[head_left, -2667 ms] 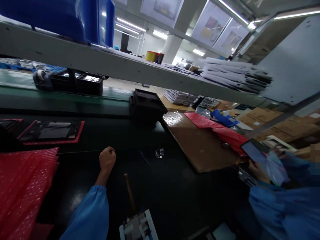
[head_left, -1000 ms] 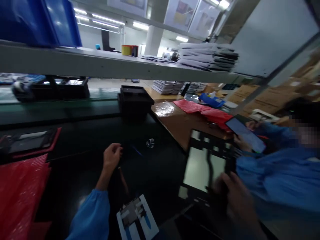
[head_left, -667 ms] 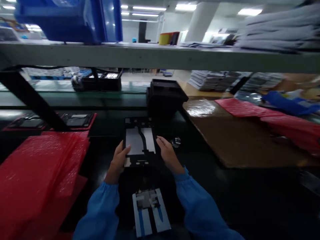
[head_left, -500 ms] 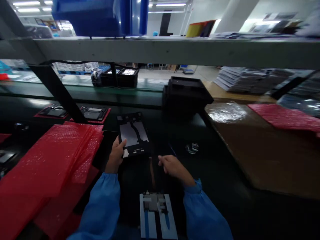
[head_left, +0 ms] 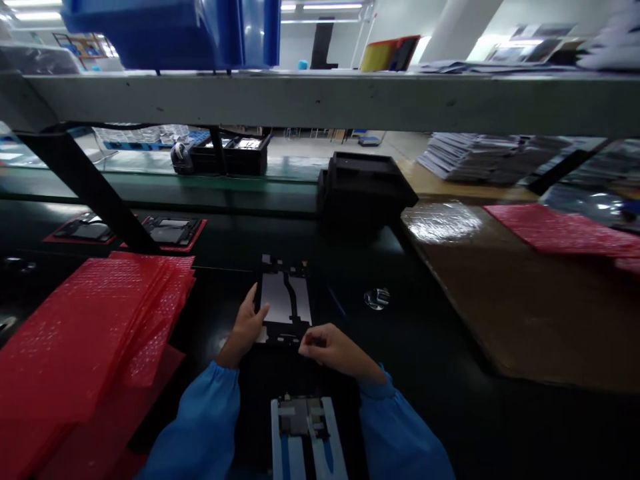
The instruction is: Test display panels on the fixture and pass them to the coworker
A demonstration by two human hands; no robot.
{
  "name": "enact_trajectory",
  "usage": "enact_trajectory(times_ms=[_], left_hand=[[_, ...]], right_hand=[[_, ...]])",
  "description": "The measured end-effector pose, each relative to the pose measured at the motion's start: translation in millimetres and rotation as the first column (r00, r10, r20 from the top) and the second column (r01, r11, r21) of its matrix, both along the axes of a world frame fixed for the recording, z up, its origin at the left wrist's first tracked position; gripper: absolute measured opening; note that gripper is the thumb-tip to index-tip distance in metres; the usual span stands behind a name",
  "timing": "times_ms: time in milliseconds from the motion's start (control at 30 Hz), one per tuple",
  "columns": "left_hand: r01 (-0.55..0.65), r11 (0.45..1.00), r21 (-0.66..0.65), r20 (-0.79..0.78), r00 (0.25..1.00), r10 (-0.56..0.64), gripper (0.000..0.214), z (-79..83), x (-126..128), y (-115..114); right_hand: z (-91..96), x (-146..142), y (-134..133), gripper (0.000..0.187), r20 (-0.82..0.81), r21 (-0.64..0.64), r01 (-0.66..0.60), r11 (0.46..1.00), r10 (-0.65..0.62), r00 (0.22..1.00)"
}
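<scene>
blue-sleeved hands (head_left: pixel 246 327) (head_left: pixel 337 350), two, one black panel (head_left: pixel 277 297)

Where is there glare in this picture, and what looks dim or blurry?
Head view: bright glare on the shiny brown flat board, small glints on the red bubble-wrap sheets; same head view: the flat grey panel with black edges nearly merges at its rim with the dim black worktop; head view, upper right: the stacked white sheets look smeared.

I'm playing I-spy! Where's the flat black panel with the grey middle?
The flat black panel is just left of centre in the head view, held by the left hand, with the right hand near its lower right corner.
</scene>
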State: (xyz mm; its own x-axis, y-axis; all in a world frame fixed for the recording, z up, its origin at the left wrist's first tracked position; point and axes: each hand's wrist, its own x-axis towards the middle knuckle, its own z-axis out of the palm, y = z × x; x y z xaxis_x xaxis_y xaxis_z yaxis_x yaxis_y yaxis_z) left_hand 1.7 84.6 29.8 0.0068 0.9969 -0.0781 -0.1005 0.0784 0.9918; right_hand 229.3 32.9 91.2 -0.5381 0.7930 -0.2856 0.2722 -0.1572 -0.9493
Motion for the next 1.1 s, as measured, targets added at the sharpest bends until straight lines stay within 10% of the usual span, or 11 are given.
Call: enact_trajectory(times_ms=[267,533,700,900,1100], left_hand=[[0.026,0.999,0.023,-0.122,0.992,-0.023,0.076,-27.2,21.3,-14.6],[-0.036,0.978,0.205,-0.519,0.843,0.140,0.054,5.3,31.3,-33.9],[0.373,0.924,-0.085,-0.308,0.872,-0.380,0.023,15.2,47.7,-44.5],[0.454,0.869,-0.196,-0.039,0.882,-0.470,0.023,20.2,45.5,-38.7],[0.552,0.812,-0.192,0.125,0.834,-0.538,0.026,28.0,38.2,-36.3]], right_hand=[[-8.4,-2.0,4.9,0.031,-0.021,0.150,0.276,0.949,-0.276,0.961],[-24.9,-5.2,7.9,0.032,0.036,0.184,0.304,0.935,-0.316,0.948],[-35.2,-10.2,20.7,0.041,0.130,0.219,0.304,0.927,-0.337,0.933],[-32.4,-34.4,60.2,0.030,0.381,0.444,0.387,0.808,-0.561,0.735],[-30.5,-52.5,83.8,0.038,0.602,0.437,0.325,0.839,-0.541,0.588]])
